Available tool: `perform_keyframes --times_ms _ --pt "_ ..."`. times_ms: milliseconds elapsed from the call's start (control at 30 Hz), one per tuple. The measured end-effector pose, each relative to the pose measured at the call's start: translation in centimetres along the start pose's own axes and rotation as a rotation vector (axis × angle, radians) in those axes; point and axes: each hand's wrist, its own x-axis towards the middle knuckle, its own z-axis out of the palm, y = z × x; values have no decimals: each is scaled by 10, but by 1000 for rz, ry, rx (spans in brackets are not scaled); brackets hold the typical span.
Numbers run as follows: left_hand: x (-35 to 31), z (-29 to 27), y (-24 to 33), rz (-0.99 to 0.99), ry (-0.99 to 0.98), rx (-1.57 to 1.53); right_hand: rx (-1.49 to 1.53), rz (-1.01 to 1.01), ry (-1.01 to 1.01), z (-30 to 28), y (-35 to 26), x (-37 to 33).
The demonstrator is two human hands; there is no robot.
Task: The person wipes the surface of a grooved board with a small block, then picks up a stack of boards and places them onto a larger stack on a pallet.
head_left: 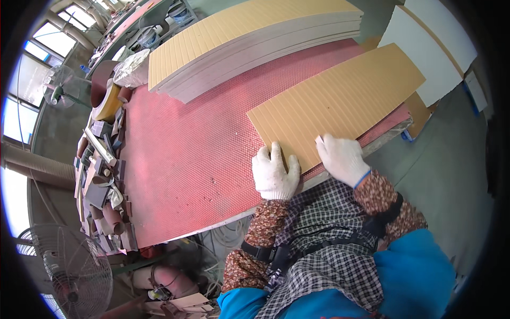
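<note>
A long tan panel [340, 101] with grooves across its face lies on the red padded table [180, 159], slanting away to the right. My left hand [275, 174], in a white knit glove, rests at the panel's near left corner with index finger and thumb apart. On the panel's near edge is my right hand [342, 158], gloved alike. Its fingers are bent and pressed together against the tan face. Whatever they may hold is hidden and too small to name.
A stack of similar panels [255, 42] stands at the table's far side. Sanding blocks and scraps [101, 175] crowd the left edge. Caged fans stand at the far left [59, 87] and near left [71, 274]. White boards [425, 50] lean beyond the right end.
</note>
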Motion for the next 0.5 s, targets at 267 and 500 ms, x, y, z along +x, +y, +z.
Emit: perform_keyframes --times_ms 267,500 --pt "1 4 -1 50 49 -13 3 11 -136 -2 -15 149" --pt "3 3 1 33 42 -14 -290 -306 -257 13 -14 228"
